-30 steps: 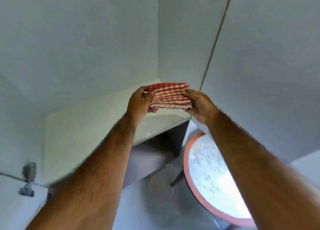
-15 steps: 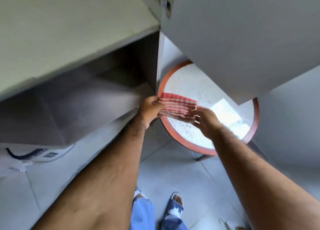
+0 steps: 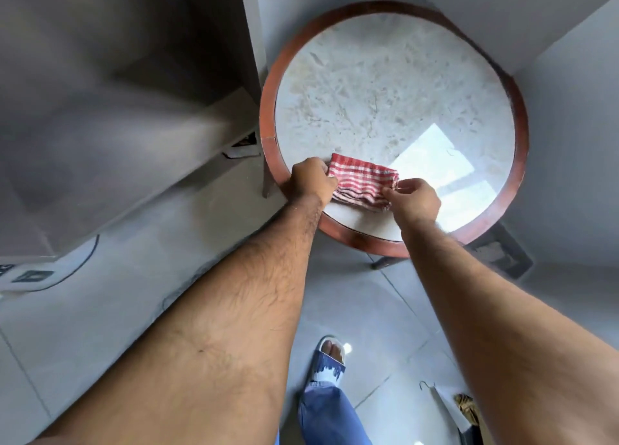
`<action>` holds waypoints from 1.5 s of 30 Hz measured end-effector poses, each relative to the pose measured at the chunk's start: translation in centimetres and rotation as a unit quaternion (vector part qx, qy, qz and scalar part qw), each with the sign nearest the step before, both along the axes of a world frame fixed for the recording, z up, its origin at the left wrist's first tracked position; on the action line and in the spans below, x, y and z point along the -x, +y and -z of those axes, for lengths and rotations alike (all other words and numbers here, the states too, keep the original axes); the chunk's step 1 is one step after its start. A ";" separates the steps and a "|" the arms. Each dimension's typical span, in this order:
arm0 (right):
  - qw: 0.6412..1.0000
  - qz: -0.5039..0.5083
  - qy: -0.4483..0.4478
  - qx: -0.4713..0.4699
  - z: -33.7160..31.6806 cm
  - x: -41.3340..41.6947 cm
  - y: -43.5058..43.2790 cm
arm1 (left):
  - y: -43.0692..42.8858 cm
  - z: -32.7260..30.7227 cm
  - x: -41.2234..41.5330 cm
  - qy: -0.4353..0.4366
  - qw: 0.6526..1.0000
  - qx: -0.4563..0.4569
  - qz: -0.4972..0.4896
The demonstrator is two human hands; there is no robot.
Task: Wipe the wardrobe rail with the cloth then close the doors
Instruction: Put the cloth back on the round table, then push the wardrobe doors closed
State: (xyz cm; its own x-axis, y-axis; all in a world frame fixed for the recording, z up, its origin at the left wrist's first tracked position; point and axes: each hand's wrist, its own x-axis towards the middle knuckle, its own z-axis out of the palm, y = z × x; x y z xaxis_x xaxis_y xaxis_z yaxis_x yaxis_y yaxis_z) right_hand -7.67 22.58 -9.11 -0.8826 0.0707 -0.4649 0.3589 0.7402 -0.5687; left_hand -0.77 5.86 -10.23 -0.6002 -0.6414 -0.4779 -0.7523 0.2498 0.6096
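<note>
A: Wardrobe (image 3: 110, 109) open at the left, round desk (image 3: 268, 116) beside it — which step is this?

B: Setting down, I'd judge. The folded striped cloth (image 3: 363, 185) lies on the desk's near edge, the left hand (image 3: 313, 180) closed on one end, the right hand (image 3: 415, 200) pinching the other.

A: The rail?

B: Not visible. Next — let go of the cloth, turn to the doors and swing them shut.
</note>
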 end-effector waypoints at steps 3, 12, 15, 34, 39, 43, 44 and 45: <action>0.988 -0.106 0.053 -0.095 -0.1 -0.7 -0.4 | 0.6 -0.5 -0.6 -0.021 0.995 0.086 0.056; 0.843 -0.460 0.278 -0.029 -12.8 -8.0 -8.9 | -4.9 -12.7 -8.7 0.057 0.956 0.266 0.107; 0.814 -0.433 0.387 0.023 -21.3 -8.8 -12.4 | -9.6 -20.9 -11.4 0.054 0.921 0.366 0.124; 0.590 0.007 0.773 0.234 -78.6 -4.4 -7.3 | -4.4 -88.6 -4.6 0.337 0.440 0.800 0.232; 0.673 0.029 0.691 0.262 -78.5 -1.2 -4.4 | 4.9 -94.9 1.0 0.283 0.291 0.836 0.369; 0.729 -0.060 0.633 0.254 -77.6 0.6 -5.3 | 8.0 -96.7 4.6 0.173 0.235 0.859 0.420; 0.731 -0.073 0.625 0.262 -77.5 0.9 -5.4 | 8.1 -97.1 5.1 0.149 0.227 0.865 0.421; 0.731 -0.083 0.620 0.273 -77.3 1.1 -5.5 | 7.9 -97.3 5.3 0.130 0.221 0.871 0.419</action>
State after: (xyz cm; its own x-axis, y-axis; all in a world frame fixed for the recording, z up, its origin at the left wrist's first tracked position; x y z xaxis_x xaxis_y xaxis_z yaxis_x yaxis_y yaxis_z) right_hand -8.73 17.11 68.22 -0.6247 0.0177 0.7807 -0.7519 0.2562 -0.6075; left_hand -6.12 13.74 87.10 -0.7187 0.6723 0.1774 0.0069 0.2619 -0.9651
